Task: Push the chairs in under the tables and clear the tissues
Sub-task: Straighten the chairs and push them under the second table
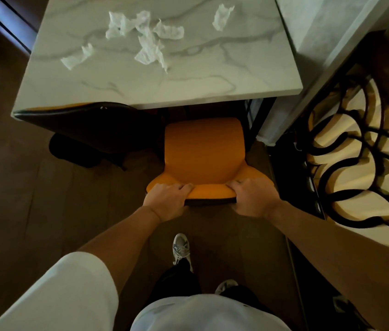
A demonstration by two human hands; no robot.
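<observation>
An orange chair (203, 151) stands in front of me, its seat partly under the near edge of the white marble table (188, 84). My left hand (166, 200) grips the top of its backrest on the left, and my right hand (253, 198) grips it on the right. A second chair (88, 125) with a dark back sits to the left, pushed against the table edge. Several crumpled white tissues (148, 46) lie scattered on the tabletop, one apart at the far right (222, 16) and one at the left (76, 58).
A dark ornate metal railing (356, 149) runs close along the right side. A grey pillar or wall (327, 32) stands beside the table's right edge. The floor (21, 187) is dark wood. My feet are just behind the chair.
</observation>
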